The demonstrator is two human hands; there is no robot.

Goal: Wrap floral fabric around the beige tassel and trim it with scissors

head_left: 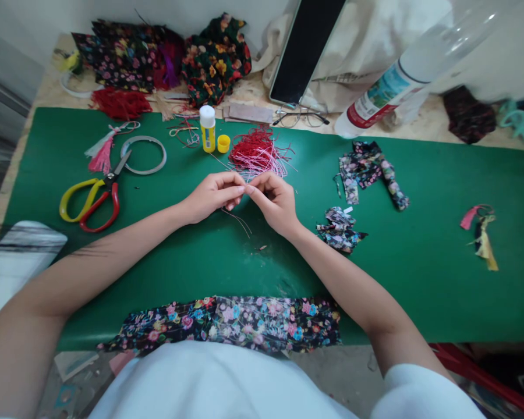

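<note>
My left hand (212, 196) and my right hand (274, 201) meet at the fingertips over the middle of the green mat. Both are pinched closed on a thin thread (240, 219), whose loose ends hang below the left fingers. The pinched part itself is hidden between the fingertips. Just beyond the hands lies a heap of red and pink threads (255, 152). A yellow glue stick (208, 131) with a white end stands upright behind my left hand, its yellow cap (223, 144) beside it.
Scissors (99, 201) with yellow and red handles lie left, near a white ring (157, 142). Floral scraps (340, 230) lie right; a floral strip (244, 320) runs along the front edge. A bottle (386, 96) leans at the back near eyeglasses (299, 118). Tassels (484, 238) lie far right.
</note>
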